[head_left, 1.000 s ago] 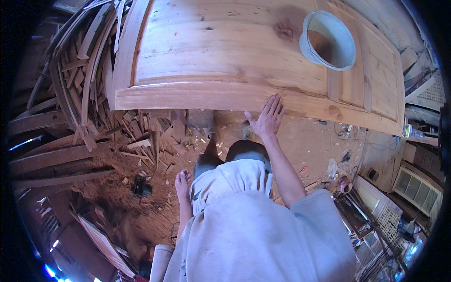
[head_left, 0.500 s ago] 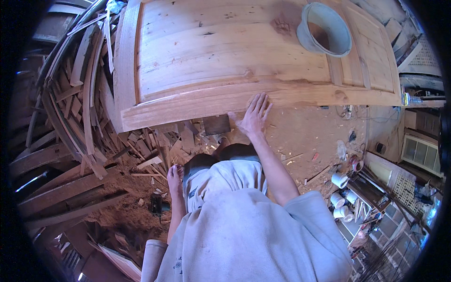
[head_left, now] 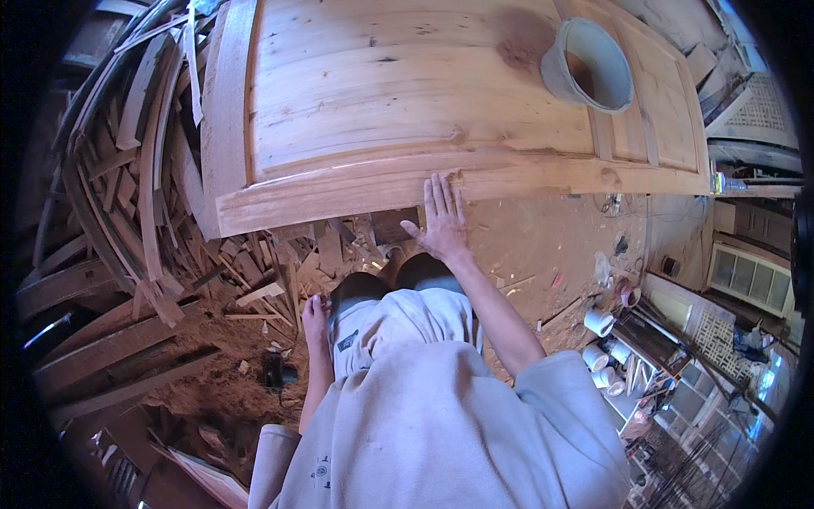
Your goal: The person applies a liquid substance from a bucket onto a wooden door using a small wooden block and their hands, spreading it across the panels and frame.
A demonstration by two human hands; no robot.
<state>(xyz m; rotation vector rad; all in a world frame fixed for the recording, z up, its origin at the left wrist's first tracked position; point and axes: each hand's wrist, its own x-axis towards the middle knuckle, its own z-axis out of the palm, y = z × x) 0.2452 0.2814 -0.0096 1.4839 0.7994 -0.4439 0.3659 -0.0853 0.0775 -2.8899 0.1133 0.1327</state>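
A pale wooden panel door (head_left: 356, 93) lies flat in front of me, its near rail running across the view. My right hand (head_left: 443, 222) is open, with the fingers stretched and fingertips resting on the rail's near edge. Nothing shows under those fingers. My left hand (head_left: 315, 316) hangs low beside my left thigh, away from the door, with its fingers curled; the inside of that hand is hidden. On the door's far right part sits a grey bucket (head_left: 589, 66) with brownish contents, beside a dark reddish stain on the wood.
Stacked wood offcuts (head_left: 144, 161) crowd the left side, with sawdust (head_left: 203, 365) and scraps on the floor. A dark tool (head_left: 275, 371) lies in the sawdust. White buckets (head_left: 599, 322) and a framed window panel (head_left: 750, 276) stand at right.
My right hand has moved left and slightly nearer along the rail, its fingers now closer together. The left hand stays low at my side. The view has shifted slightly.
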